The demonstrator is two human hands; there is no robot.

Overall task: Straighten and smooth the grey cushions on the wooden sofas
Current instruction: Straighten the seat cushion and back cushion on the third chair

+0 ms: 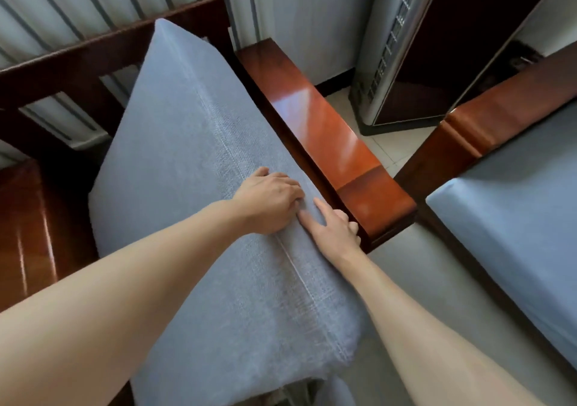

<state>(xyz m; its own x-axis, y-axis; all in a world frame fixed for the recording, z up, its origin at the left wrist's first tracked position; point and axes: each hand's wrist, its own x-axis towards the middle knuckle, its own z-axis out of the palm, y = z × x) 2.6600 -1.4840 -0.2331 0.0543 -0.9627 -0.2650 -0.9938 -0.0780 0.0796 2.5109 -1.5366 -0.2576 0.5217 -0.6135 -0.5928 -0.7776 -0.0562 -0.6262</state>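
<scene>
A large grey cushion (187, 143) lies raised across the wooden sofa, with a stitched seam running down its length. My left hand (268, 199) sits on the cushion at the seam, its fingers curled into the fabric. My right hand (331, 230) is just beside it on the cushion's right edge. Its forefinger and thumb lie along the fabric, and its other fingers curl over the edge into the gap by the glossy wooden armrest (315, 118). A second grey cushion (515, 218) lies flat on the neighbouring sofa at the right.
The sofa's dark slatted backrest (78, 59) stands against striped curtains. Bare wooden seat (25, 234) shows at the left. A tall silver tower appliance (387, 46) stands on the tiled floor behind the armrest. The other sofa's armrest (499, 115) is at the right.
</scene>
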